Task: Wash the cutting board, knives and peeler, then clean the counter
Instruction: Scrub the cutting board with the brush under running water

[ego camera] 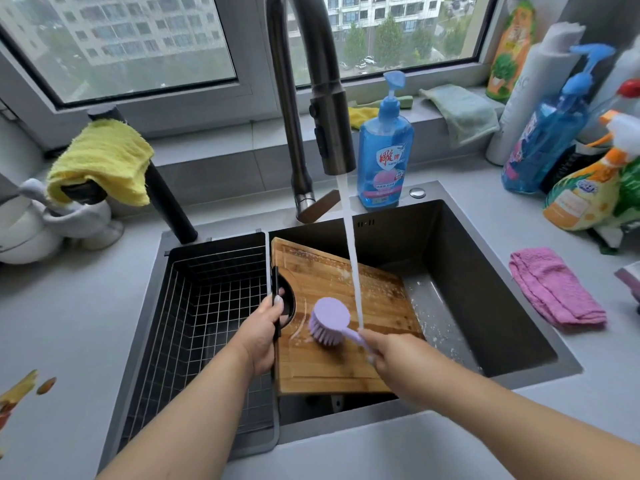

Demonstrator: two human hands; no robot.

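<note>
A wooden cutting board (346,296) leans tilted inside the dark sink (485,271), wet and flecked with foam. My left hand (265,327) grips its left edge at the black handle cut-out. My right hand (391,355) holds the handle of a purple dish brush (329,320), whose bristles press on the board's lower middle. Water (351,254) runs from the black faucet (329,98) onto the board just right of the brush. No knives or peeler are visible.
A wire drain basket (214,306) fills the sink's left part. Blue dish soap (385,150) stands behind the sink. A pink cloth (554,289) lies on the right counter below several spray bottles (588,188). A yellow cloth (100,161) hangs at left. Food scraps (20,393) lie at the left edge.
</note>
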